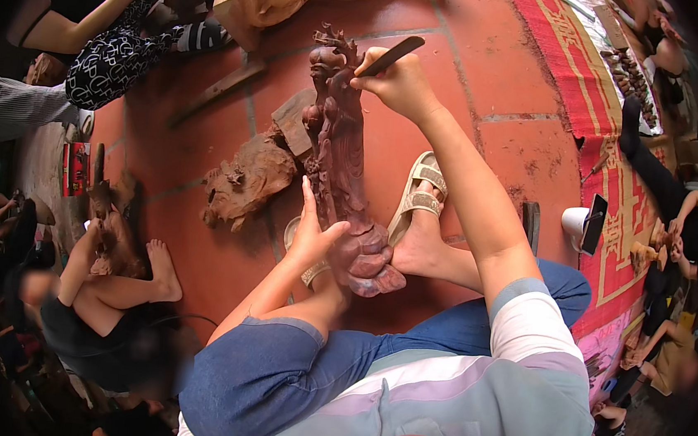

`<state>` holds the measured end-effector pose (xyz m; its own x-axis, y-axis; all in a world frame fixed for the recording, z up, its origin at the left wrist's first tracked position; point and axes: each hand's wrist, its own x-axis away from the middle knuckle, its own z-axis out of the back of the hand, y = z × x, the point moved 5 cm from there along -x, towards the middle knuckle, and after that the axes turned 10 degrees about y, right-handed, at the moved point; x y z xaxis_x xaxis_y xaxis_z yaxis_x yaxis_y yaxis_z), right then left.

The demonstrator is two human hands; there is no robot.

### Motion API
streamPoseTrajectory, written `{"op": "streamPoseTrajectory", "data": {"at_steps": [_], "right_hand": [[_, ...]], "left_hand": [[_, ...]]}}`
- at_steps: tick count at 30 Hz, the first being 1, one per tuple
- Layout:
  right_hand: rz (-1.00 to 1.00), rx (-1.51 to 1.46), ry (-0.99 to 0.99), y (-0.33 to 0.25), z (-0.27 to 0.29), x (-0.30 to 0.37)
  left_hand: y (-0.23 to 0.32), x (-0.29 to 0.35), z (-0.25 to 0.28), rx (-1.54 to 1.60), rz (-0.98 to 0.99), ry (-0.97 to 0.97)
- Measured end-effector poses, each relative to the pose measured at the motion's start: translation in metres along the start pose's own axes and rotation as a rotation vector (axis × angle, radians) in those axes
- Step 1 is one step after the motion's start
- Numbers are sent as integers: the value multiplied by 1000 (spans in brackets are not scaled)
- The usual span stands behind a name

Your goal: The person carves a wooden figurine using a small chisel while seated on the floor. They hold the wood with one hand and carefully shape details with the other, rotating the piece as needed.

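- The wooden carving (pixel 346 160) is tall and thin, and dark red-brown all over.
- Its far end has spiky bits like little twigs, and round balls and bumps run down its left side.
- Long wavy lines are cut in its body, and they look like folds of cloth.
- The near end is wide and lumpy, with big smooth shapes a bit like petals.
- It is in front of the person's lap, between the two feet, over the red tile floor (pixel 512 162).
- The left hand (pixel 314 236) is spread out, thumb apart from fingers, touching the carving's lower left side.
- The right hand (pixel 402 86) is closed around a dark flat tool (pixel 394 54) near the carving's far end.
- A white cup (pixel 573 218) is on the right, with a dark phone (pixel 592 224) just beside it. I can't see inside the cup.
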<state>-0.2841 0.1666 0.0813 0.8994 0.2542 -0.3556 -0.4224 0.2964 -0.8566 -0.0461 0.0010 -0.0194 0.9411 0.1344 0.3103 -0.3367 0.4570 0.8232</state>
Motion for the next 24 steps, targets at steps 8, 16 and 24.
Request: {"op": "streamPoseTrajectory", "data": {"at_steps": [8,16,24], "right_hand": [[-8,92,-14,-4,18,12],[10,81,-37,-9,10,3],[78,109,-84,-15,7,12]], "left_hand": [[8,14,-31,79,41,-49],[8,5,-22,98,45,-35],[7,4,-14,51,-19,-9]]}}
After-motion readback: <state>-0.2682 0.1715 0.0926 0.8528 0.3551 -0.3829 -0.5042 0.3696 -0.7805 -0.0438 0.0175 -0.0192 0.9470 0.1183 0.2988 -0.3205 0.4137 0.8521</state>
